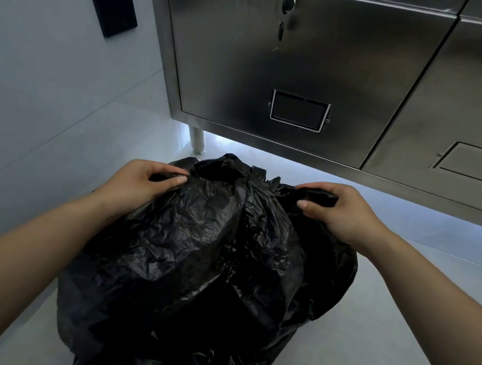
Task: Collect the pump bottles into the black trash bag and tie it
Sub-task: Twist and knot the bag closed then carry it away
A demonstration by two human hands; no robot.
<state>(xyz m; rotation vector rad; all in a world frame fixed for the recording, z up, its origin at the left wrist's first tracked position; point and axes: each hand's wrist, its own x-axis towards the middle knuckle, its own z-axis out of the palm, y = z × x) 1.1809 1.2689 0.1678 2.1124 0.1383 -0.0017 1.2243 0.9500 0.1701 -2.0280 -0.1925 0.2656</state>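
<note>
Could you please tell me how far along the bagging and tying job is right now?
Collecting looks done: no pump bottles lie loose in view and the black trash bag bulges, though its contents are hidden. In hand: the left hand and right hand each pinch a bunch of plastic at opposite sides of the bag's top. Left: no knot shows, so the tying remains.

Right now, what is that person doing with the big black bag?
A person is closing up a black trash bag that sits on the floor in front of a steel cabinet. The left grip pinches one bunch of the bag's top edge and the right grip pinches another. No knot shows yet, and whatever is inside is hidden.
</note>
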